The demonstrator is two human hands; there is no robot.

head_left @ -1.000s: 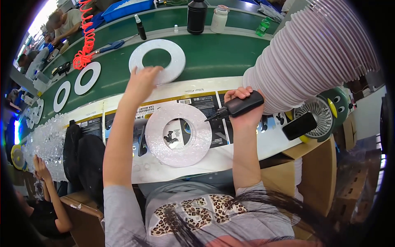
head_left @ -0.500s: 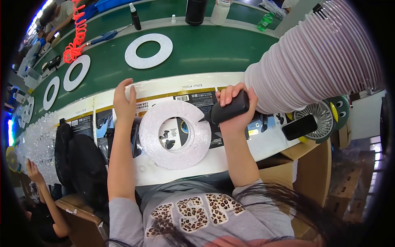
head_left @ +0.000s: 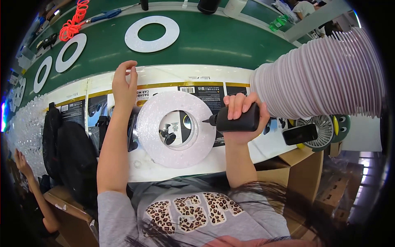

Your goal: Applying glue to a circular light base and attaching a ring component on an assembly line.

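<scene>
Right hand (head_left: 242, 111) wrapped tight around a black squeeze bottle (head_left: 238, 121), laid on its side, nozzle pointing left and meeting the inner right rim of a white ring (head_left: 177, 127). Ring flat on the tabletop (head_left: 214, 78), just in front of the torso, resting on printed cards with a yellow strip along their top edge; through its round hole, a glimpse of those cards. Left hand (head_left: 124, 84) lifted at the ring's upper left edge, holding nothing, fingers loosely curled with thumb and forefinger close together; whether the heel touches the ring cannot be told.

Beyond, on the green belt (head_left: 218, 41), more white rings of the same kind: one straight ahead (head_left: 152, 33), others trailing off leftwards (head_left: 70, 52). Coiled red cord (head_left: 73, 22) and a blue-handled tool (head_left: 105, 15) at the belt's far edge. On the right, a tall stack of pale rings (head_left: 321, 78) lying sideways, near the right hand. Below that stack, a small round fan (head_left: 325, 131) with a dark phone (head_left: 300, 133) in front of it. Dark bag (head_left: 70, 152) at the left, cardboard box (head_left: 296, 164) at lower right. Another person's hand (head_left: 22, 160) low at the left edge.
</scene>
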